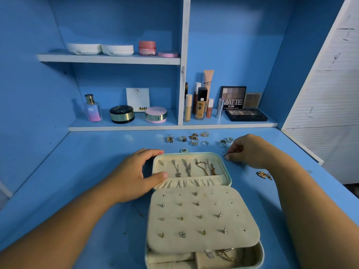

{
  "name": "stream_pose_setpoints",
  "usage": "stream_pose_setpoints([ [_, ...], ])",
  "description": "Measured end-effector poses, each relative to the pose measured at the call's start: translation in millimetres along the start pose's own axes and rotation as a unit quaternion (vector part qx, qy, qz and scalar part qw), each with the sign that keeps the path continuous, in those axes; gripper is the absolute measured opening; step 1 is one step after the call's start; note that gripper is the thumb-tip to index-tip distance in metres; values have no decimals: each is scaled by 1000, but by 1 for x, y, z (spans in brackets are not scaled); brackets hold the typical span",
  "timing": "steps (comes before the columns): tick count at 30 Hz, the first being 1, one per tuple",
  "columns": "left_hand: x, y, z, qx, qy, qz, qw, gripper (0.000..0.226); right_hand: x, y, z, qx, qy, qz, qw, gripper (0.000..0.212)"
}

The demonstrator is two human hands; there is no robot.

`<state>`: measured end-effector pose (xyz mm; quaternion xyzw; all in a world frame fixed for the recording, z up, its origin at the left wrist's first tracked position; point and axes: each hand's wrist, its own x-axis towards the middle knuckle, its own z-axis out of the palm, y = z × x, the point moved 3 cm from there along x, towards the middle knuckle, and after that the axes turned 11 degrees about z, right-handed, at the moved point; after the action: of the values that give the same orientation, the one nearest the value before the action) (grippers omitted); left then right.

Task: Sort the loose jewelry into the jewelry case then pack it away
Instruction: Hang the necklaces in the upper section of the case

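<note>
- The right hand [250, 150] rests on the blue worktop [77, 171] at about 2 o'clock from the open jewelry case [194, 200], its fingertips [228, 156] pinched on a small silver piece [224, 153] just off the case's far right corner.
- The left hand [136, 173] lies at 9 o'clock against the case's lid half, loosely curled, thumb [159, 176] on the gathered cream pocket [192, 181] and fingers around the far left corner.
- Inside the lid half [226, 167], at 12 o'clock, chains [194, 168] hang in a row, two silvery and one gold, their ends tucked toward the pocket.
- The padded earring panel [204, 220] covers the near half; stud earrings [219, 215] sit in many of its holes, others are bare.
- Under the panel's near edge, at 6 o'clock, a gold chain [225, 254] shows in a compartment.
- Loose rings [182, 139] and gold pieces [194, 138] lie in a line at 12 o'clock beyond the case; two silver rings [226, 141] sit just beside the right hand.
- A gold ornament [264, 174] lies at 3 o'clock, near the right forearm.
- Cosmetics fill the shelf [171, 128] behind.
</note>
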<state>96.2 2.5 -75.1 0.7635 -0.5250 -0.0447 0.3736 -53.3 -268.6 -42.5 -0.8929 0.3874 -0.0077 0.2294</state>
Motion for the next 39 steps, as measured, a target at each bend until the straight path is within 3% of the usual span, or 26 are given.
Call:
stream_pose_setpoints([
  [8,0,-1,0,-7,-2,-2,1000,54,-2,-5,1,-10,11,-36,999,12],
  [14,0,-1,0,-11,-2,-3,1000,55,-23,-32,-10,153,139,-148,967,7],
  [18,0,1,-1,-10,12,0,1000,54,-46,-61,4,267,73,-211,937,14],
  [23,0,10,-2,-19,39,27,999,59,-64,-85,36,300,0,-276,913,16],
  [30,-1,26,0,-39,42,103,993,35,-66,-89,44,345,-29,-291,892,10],
  [39,1,29,0,-86,77,86,990,7,-63,-88,45,400,-71,-288,867,11],
])
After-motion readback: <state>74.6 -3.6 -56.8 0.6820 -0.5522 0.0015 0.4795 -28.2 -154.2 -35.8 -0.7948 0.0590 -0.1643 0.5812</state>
